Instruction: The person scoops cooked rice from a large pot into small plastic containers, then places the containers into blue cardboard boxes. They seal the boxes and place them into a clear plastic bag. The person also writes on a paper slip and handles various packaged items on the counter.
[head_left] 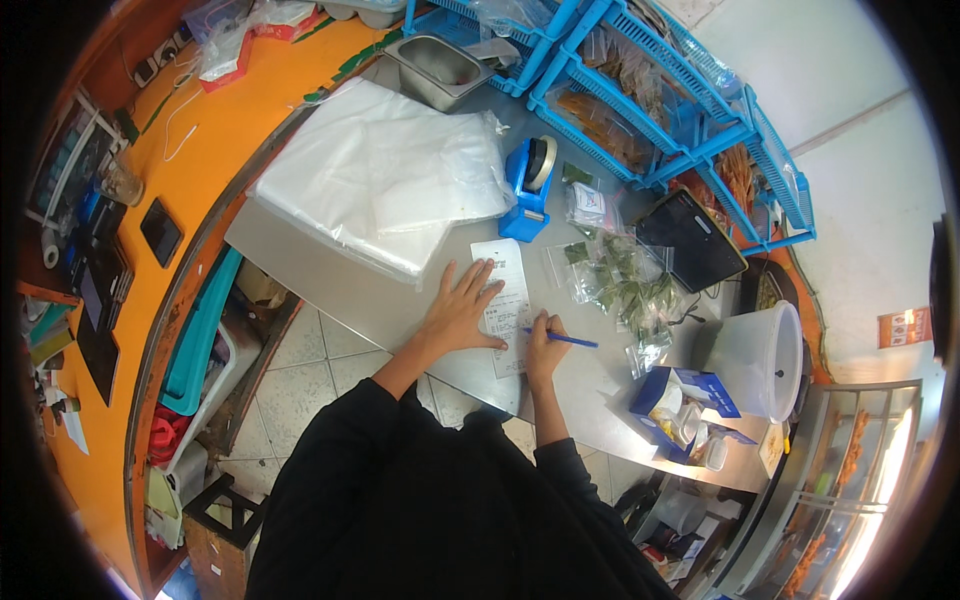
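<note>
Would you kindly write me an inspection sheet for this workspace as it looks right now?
Surface: grey metal counter, bare near its front edge.
Job's things: paper slip lies flat; blue pen points at it.
Clutter: plastic bags stack, tape dispenser, small leaf packets, blue box, white bucket, metal tub, black scale.
Grippers: left hand flat on the slip; right hand holds the pen.
Cables: white cord on the orange shelf.
Surroundings: blue baskets, tiled floor.
</note>
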